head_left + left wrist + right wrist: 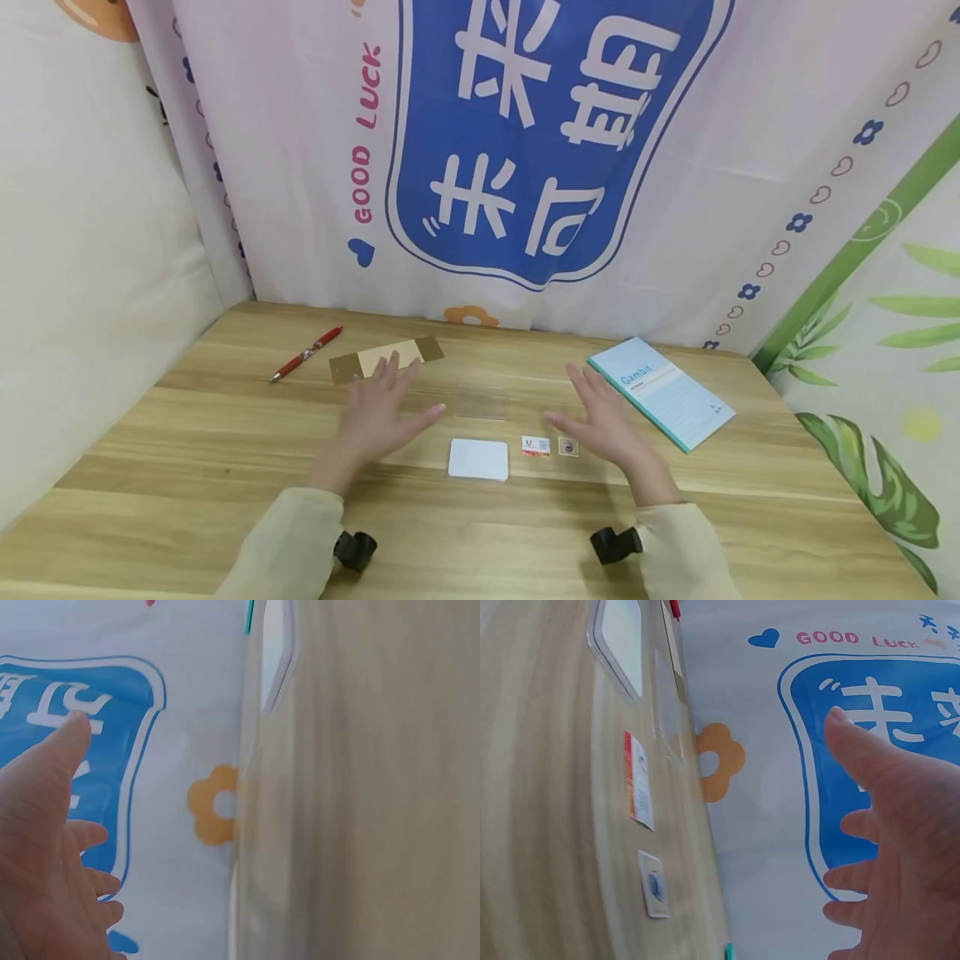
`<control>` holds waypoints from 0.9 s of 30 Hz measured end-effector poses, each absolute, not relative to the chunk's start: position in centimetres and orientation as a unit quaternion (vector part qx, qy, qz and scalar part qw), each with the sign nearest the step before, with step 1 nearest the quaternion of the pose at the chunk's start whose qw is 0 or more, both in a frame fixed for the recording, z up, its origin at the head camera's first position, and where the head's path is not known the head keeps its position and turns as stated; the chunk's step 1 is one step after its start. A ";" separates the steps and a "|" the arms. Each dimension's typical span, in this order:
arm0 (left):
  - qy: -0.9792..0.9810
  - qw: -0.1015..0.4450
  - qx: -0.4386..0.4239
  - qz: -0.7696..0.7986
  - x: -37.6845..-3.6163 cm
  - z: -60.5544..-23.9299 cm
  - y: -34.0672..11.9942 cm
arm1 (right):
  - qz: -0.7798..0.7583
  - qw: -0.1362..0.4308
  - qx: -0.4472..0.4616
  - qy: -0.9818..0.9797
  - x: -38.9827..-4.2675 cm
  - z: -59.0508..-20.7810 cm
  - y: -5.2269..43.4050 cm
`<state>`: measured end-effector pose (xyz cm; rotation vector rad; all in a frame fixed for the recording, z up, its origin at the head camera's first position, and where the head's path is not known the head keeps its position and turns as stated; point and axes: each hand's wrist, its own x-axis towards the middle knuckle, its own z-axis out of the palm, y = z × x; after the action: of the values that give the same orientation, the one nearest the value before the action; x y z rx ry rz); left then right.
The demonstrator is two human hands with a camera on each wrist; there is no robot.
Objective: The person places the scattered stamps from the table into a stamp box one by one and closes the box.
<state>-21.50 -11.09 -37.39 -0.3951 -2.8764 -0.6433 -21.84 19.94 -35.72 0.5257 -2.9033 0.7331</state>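
**Two open hands flank a clear sleeve and a white card**

Over the middle of the wooden desk (225, 467), both hands hover with fingers straight and spread, palms turned inward toward each other, and neither grip holds anything. The left hand (378, 412) hangs just in front of a brown paper strip (386, 358) with a lighter panel; its fingertips overlap the strip's near edge in the head view, though whether they touch it cannot be told. The right hand (600, 417) hangs just left of a light blue booklet (663, 392) printed "Gambit".

Between the two hands lie the small things. A clear plastic sleeve (482, 402) lies flat, its long axis running left to right, roughly level with both sets of fingers and about midway between them. Nearer the person, a white card (478, 459) with rounded corners lies flat, also wider than deep; it sits slightly closer to the left hand. To its right come a small red-and-white sticker (536, 446) and a small square sticker (567, 447), the latter just beside the right thumb, so the right hand is plainly the nearer one for both.

A red pen (306, 354) lies at an angle well to the left, beyond the brown strip. Printed cloth (300, 167) hangs behind the desk.
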 end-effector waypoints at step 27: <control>-0.912 0.026 -0.238 -0.332 -20.2 -43.2 -9.1 | 0.450 -0.002 0.193 -0.872 -22.2 -42.7 19.4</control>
<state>-20.23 -9.13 -43.15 -0.7358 -2.8201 -1.0269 -22.19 19.37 -42.67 0.6056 -2.7422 1.4151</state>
